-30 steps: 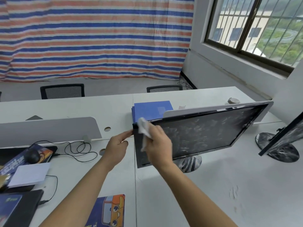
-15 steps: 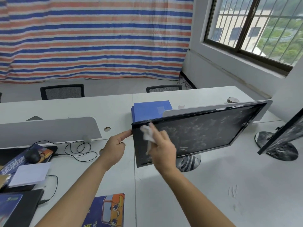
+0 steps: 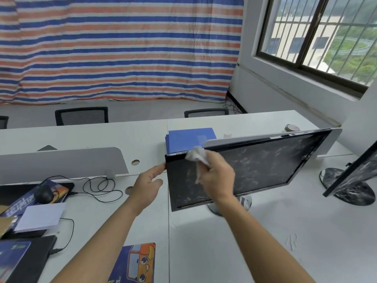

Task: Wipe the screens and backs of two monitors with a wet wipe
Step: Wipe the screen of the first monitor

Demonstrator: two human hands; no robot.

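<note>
A black monitor with a smeared, dusty screen stands tilted on a round silver base on the white desk. My right hand presses a crumpled white wet wipe against the screen's upper left corner. My left hand holds the monitor's left edge, thumb on the bezel. A second monitor, also smeared, pokes in at the right edge on a dark round base.
A blue folder lies behind the monitor. Left on the desk are a mouse with a coiled cable, a white notepad, a laptop and printed mats. A grey divider runs along the desk. Two chairs stand behind.
My right hand has wiped down the screen's left part and come back up to the top left corner with the wipe. My left hand has stayed on the left edge.
</note>
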